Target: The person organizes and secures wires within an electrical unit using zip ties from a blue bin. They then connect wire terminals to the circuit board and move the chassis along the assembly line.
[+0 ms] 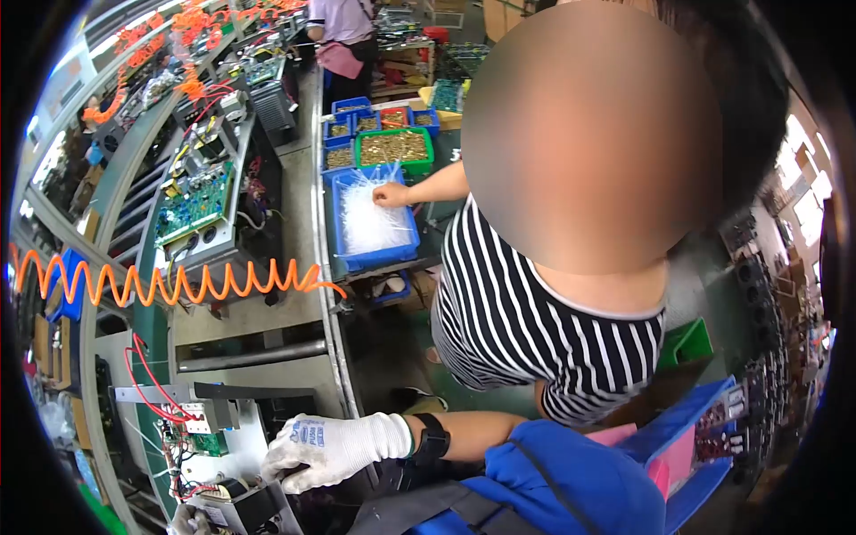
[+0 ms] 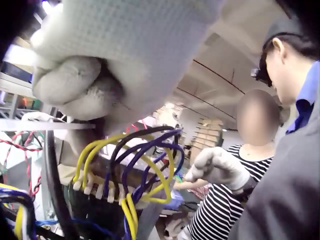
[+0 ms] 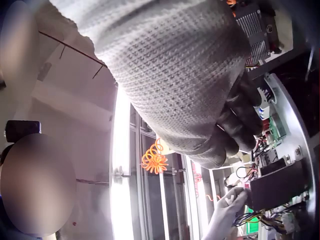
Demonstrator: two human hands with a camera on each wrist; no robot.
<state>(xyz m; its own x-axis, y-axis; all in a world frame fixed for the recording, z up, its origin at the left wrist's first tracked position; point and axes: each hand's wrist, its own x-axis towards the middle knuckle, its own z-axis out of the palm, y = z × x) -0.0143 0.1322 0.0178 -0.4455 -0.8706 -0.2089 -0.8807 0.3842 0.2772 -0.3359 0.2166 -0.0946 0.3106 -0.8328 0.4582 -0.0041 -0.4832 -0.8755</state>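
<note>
Workshop space is taken up by a roller conveyor, above which, at left, a coiled orange air hose is strung, presumably so that it can be drawn to any station. Lower down, an opened metal chassis is set close before the wearer, probably so that its wiring can be reached from above. Beside it the gloved left hand is held low, its fingers curled in; a white strip, likely a cable tie, is seen running in between them and is judged to be pinched there. Just below, yellow wires and dark blue wires are looped at a dark block, where little room seems to be left between block and chassis wall. Farther right, the gloved right hand is poised over the chassis's edge, its fingers loosely bent and thumb parted, with nothing seen in its grasp; freer space is offered from there upward and toward the metal rail. Beyond the rail, a blue bin of white strips is stood beside a green tray of brass-coloured parts, evidently for easy picking, and is reached into by a person in a striped top
</note>
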